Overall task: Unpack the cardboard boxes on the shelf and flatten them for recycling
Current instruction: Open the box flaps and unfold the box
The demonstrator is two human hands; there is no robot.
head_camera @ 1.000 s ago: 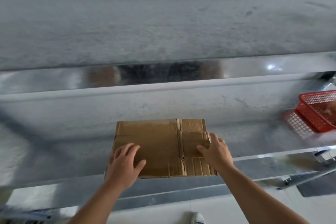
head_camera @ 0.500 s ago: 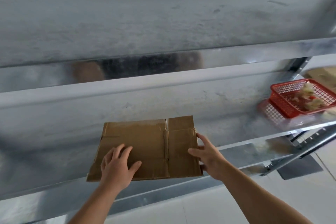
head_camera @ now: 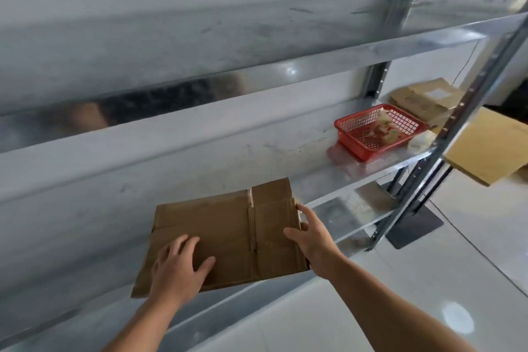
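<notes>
While left hand [head_camera: 178,268] fingers lie spread on the flattened box [head_camera: 228,233], right hand [head_camera: 313,240] fingers pinch its edge; far label [head_camera: 435,93] unreadable.

You see bright, even, soft light with only faint shadows. Glare spots sit on the shelf rail [head_camera: 290,70] and the glossy floor [head_camera: 457,320]. Wide-angle distortion bends straight lines near the edges; the upper left is blurred.

One view only here, worn on the head, looking forward and down at the shiny galvanised metal shelf [head_camera: 314,177], close in. The flattened brown cardboard box [head_camera: 228,226] sits low centre, near the lens. The camera is angled rightward, with the red plastic mesh basket [head_camera: 380,150] upper right. The edges smear, perhaps wide-angle blur.
</notes>
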